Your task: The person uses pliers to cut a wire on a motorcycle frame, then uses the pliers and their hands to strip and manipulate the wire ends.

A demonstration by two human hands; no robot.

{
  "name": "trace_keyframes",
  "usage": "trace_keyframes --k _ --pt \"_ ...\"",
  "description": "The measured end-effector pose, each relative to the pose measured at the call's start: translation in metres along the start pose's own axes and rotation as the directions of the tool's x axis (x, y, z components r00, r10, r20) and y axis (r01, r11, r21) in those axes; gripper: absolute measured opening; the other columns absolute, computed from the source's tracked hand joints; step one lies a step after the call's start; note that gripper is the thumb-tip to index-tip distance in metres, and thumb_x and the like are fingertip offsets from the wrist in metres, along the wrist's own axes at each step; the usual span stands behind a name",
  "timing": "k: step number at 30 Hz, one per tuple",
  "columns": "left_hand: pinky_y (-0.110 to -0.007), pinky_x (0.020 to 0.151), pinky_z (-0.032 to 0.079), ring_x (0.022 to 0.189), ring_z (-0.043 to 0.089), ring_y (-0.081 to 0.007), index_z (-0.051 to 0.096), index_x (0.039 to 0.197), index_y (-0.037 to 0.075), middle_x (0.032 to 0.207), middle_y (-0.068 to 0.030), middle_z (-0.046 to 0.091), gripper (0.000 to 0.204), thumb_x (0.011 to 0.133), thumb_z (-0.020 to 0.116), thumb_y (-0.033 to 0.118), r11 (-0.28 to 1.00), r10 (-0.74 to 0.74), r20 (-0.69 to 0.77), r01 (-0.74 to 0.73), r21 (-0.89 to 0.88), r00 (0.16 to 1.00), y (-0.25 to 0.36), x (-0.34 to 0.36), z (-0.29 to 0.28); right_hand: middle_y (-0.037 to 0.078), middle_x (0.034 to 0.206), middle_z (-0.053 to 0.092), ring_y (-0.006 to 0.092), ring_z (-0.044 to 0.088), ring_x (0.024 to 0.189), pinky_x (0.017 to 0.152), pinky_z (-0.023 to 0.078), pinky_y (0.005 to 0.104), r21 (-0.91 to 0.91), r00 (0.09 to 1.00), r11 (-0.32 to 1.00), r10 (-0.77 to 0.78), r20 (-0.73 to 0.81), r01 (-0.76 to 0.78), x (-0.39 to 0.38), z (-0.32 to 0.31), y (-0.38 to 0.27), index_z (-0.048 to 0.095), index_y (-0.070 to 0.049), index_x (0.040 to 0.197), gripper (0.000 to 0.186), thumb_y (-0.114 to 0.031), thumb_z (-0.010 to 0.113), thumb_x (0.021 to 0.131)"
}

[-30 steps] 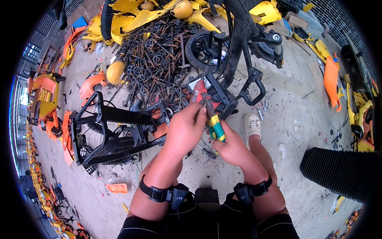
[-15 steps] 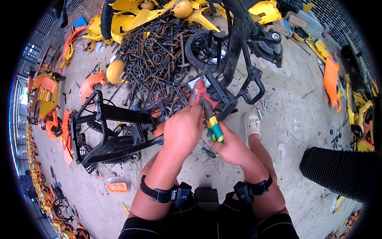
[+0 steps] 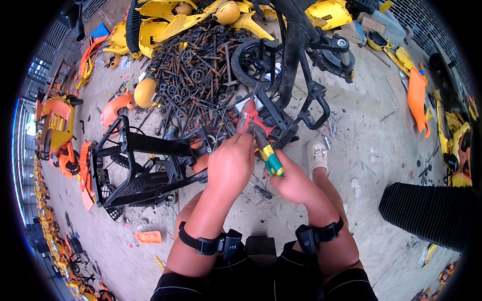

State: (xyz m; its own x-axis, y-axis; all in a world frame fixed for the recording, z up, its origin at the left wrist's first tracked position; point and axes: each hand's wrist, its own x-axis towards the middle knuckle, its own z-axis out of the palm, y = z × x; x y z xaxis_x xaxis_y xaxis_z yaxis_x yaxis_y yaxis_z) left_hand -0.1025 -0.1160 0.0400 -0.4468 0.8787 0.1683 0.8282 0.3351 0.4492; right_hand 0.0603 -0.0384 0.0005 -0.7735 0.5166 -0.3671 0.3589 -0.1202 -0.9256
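Note:
My right hand [image 3: 286, 175] is closed on pliers [image 3: 268, 153] with yellow and green handles, their jaws angled up to the left toward my left fingers. My left hand [image 3: 231, 160] is closed just below a red tool [image 3: 249, 115]; what its fingers grip is hidden. The red tool sits over a black metal assembly [image 3: 276, 120] with cables, at the middle of the view. A black tubular frame [image 3: 150, 143] with a tire underneath lies to the left of my hands.
Rusty metal parts [image 3: 191, 75] form a heap ahead, beside a wheel [image 3: 251, 62] and black fork [image 3: 291, 30]. Yellow panels [image 3: 165, 27] lie behind. An orange panel [image 3: 416, 100] and ribbed black piece [image 3: 427, 213] are at right. A scooter [image 3: 55, 125] stands at far left.
My left hand has shifted slightly left and down since a second ago, then stayed near there. The red tool and pliers have moved slightly, with both hands still closed.

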Motion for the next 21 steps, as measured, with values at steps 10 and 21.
trace_keyframes --k 10,21 --pt "-0.053 0.072 0.051 0.083 0.065 -0.0460 0.067 0.101 0.003 0.088 -0.0240 0.068 0.019 0.099 0.059 0.020 0.942 -0.205 0.086 0.220 -0.252 0.975 0.009 0.005 -0.002 0.008 0.105 0.067 0.0165 0.064 0.093 0.080 0.052 0.0308 0.092 0.994 0.995 0.042 -0.099 -0.033 0.001 0.005 -0.008 0.049 -0.004 0.140 0.059 0.004 0.062 0.083" --pt "-0.045 0.066 0.049 0.071 0.065 -0.0370 0.067 0.100 0.003 0.075 -0.0194 0.065 0.020 0.101 0.059 0.021 0.929 -0.245 0.098 0.262 -0.260 0.965 0.012 0.014 -0.001 0.009 0.104 0.066 0.0165 0.063 0.090 0.075 0.052 0.0303 0.301 0.990 0.952 0.093 -0.104 -0.058 0.007 0.009 -0.011 0.052 -0.002 0.136 0.056 0.005 0.061 0.081"
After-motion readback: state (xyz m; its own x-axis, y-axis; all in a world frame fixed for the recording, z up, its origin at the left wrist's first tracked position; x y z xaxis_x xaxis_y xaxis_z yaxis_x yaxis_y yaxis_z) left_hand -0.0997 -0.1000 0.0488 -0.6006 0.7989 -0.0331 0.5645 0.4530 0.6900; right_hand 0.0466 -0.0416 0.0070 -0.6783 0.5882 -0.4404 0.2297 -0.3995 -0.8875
